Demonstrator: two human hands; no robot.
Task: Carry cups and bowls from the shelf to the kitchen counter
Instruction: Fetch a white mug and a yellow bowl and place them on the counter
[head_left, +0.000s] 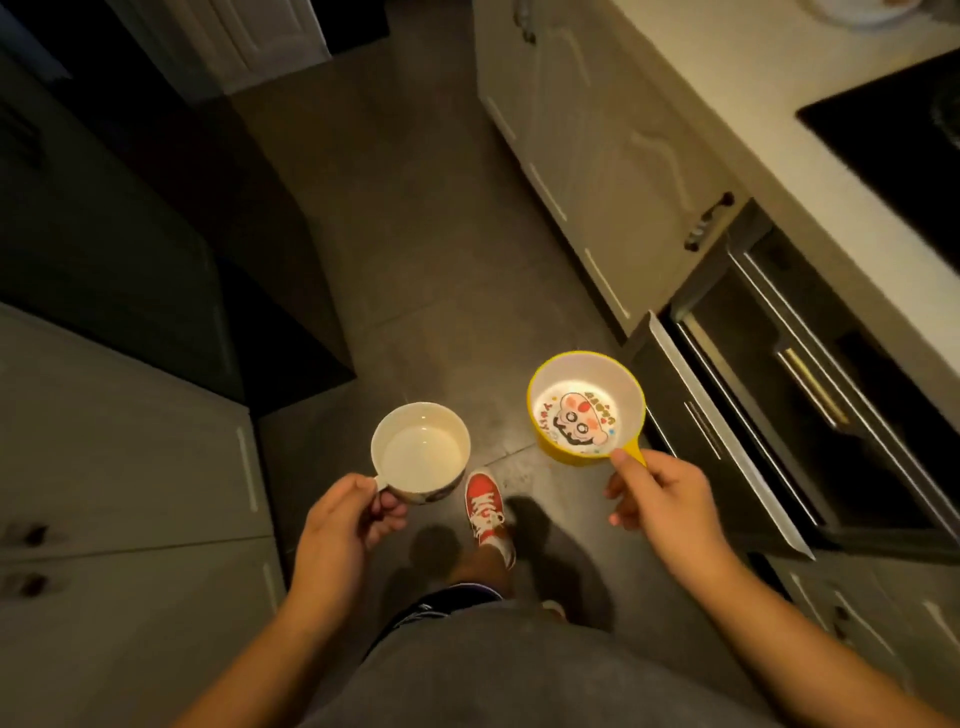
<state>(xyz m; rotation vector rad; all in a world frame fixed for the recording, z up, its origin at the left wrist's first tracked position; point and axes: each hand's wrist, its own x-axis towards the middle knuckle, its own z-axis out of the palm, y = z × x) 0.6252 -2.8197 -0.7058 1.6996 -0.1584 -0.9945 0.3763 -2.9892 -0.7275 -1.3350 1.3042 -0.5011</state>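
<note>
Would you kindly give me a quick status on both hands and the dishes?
Left hand holding white cup by its handle. Right hand holding yellow bowl by its handle. Both over the floor; counter to the right. Open drawer juts out beside the bowl.

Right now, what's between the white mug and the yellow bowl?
In the head view, nothing is held between the white mug and the yellow bowl; only bare floor shows below the gap.

One camera only, worn on the person's head, tilted steeply down and forward. It looks along the grey tiled floor (415, 270) of a narrow kitchen aisle, with the pale stone counter (769, 135) running up the right edge; the wide lens bends the cabinet lines, and the forearms sit close below
</note>
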